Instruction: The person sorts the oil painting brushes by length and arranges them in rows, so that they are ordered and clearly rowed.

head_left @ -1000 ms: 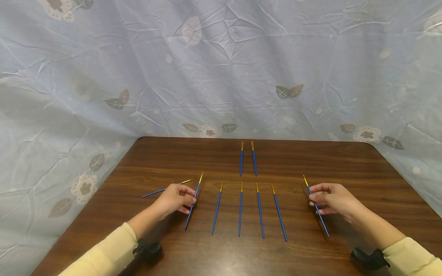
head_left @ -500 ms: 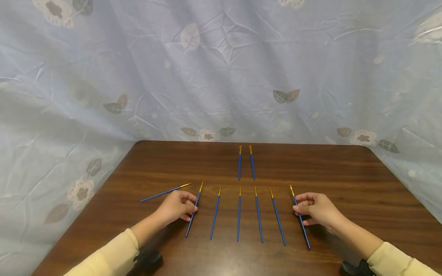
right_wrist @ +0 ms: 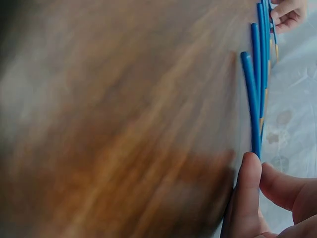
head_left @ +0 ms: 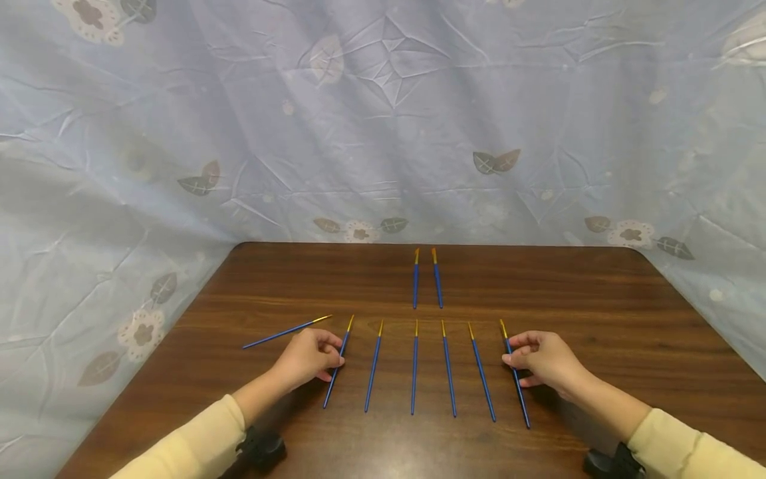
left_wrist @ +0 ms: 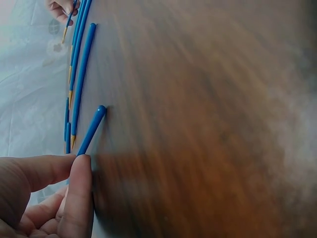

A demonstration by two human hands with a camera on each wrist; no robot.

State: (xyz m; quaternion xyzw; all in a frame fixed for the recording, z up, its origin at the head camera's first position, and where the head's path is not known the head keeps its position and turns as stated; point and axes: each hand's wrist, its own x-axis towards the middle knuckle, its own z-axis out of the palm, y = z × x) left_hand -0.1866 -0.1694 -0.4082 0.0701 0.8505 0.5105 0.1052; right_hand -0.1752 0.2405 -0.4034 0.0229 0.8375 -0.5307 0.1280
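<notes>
My left hand (head_left: 305, 358) pinches a thin blue paintbrush (left_wrist: 91, 130) with a yellow end, at the left of a row of brushes. Between finger and thumb, my right hand (head_left: 546, 362) holds another blue paintbrush (right_wrist: 251, 101) at the row's right end, its yellow tip pointing away from me. Several blue brushes lie between the hands, among them a paintbrush (head_left: 374, 369) nearest the left hand and a paintbrush (head_left: 483, 376) nearest the right. Just beyond the left hand, a slanted paintbrush (head_left: 281, 332) lies on the table.
Two flat-tipped paintbrushes, a left one (head_left: 415, 283) and a right one (head_left: 438, 283), lie farther back on the brown wooden table (head_left: 598, 286). A pale cloth (head_left: 383, 133) with leaf and flower prints hangs behind the table and along its left side.
My right hand has moved left with its paintbrush, bringing it close to the row's right end. The left hand has stayed nearly in place, still pinching its paintbrush. The camera view shifted slightly.
</notes>
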